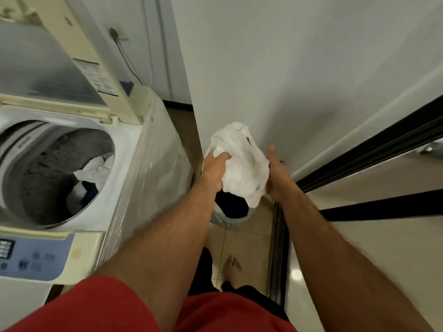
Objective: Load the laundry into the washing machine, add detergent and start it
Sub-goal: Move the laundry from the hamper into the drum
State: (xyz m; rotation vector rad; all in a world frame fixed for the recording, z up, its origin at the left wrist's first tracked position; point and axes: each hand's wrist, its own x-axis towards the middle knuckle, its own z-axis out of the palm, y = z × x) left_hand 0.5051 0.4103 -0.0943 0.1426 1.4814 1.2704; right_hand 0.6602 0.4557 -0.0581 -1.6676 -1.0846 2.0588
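A top-loading washing machine (124, 149) stands at the left with its lid (48, 65) raised. White and dark clothes (93, 173) lie in its drum. To its right, on the floor, sits a laundry basket (225, 218) with dark clothing (231, 204) inside. Above the basket I hold a bunched white garment (242, 164). My left hand (214, 170) grips its left side with closed fingers. My right hand (275, 173) presses against its right side, fingers extended.
The machine's control panel (31, 255) faces me at the lower left. A white wall (263, 68) rises behind the basket. A dark sliding-door track (278, 248) runs along the floor at the right. My bare foot (233, 265) stands on the tiles.
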